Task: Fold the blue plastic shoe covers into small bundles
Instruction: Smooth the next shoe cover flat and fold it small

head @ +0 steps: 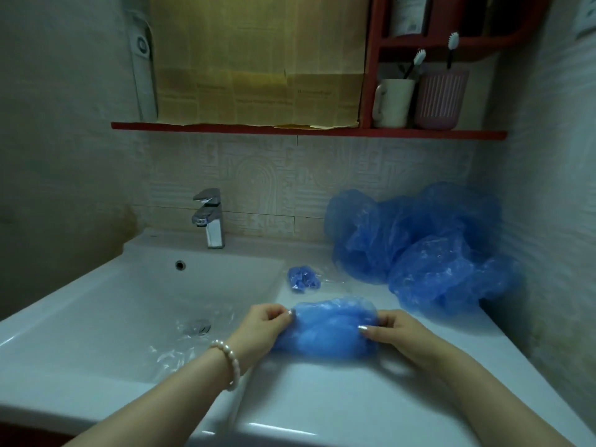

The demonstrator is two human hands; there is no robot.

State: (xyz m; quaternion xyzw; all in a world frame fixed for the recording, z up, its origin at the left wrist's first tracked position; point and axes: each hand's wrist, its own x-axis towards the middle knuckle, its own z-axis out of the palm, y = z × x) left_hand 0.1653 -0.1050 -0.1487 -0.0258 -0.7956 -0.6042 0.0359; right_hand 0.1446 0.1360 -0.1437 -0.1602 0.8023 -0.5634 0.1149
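A blue plastic shoe cover (329, 327) lies flattened on the white counter (338, 398) to the right of the basin. My left hand (263, 329) pinches its left end, and my right hand (395, 332) pinches its right end. A small tight blue bundle (303, 279) sits on the counter just behind. A loose heap of blue shoe covers (419, 250) is piled at the back right against the wall.
The white basin (135, 304) with its drain and some clear plastic film lies on the left, with a chrome faucet (209, 217) behind it. A red shelf (306, 130) above holds a mug and a cup with toothbrushes.
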